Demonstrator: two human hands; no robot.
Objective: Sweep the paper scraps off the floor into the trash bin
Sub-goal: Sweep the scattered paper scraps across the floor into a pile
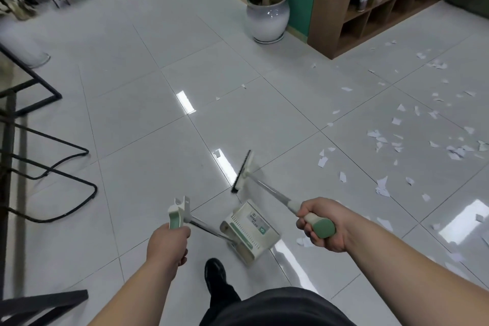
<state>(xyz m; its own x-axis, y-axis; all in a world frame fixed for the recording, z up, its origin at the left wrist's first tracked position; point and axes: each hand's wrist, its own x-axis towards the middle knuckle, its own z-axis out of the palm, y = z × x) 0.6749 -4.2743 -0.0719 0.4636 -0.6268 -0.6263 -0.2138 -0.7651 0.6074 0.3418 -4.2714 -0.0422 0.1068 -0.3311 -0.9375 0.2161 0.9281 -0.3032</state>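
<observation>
My right hand [321,223] grips the green-capped handle of a broom [267,188]; its cream head with dark bristles [242,172] hangs just above the tiles ahead of me. My left hand [166,245] holds the green-and-cream handle of a dustpan [250,230], whose cream pan sits low between my hands by my black shoe. White paper scraps [397,140] lie scattered over the grey tiles to the right, and a few lie near the pan. No trash bin is in view.
A white plant pot [267,17] stands at the back by a green wall. A brown wooden shelf unit [370,0] is at the back right. Black metal table and chair legs [47,167] line the left side. More furniture stands at the far back left.
</observation>
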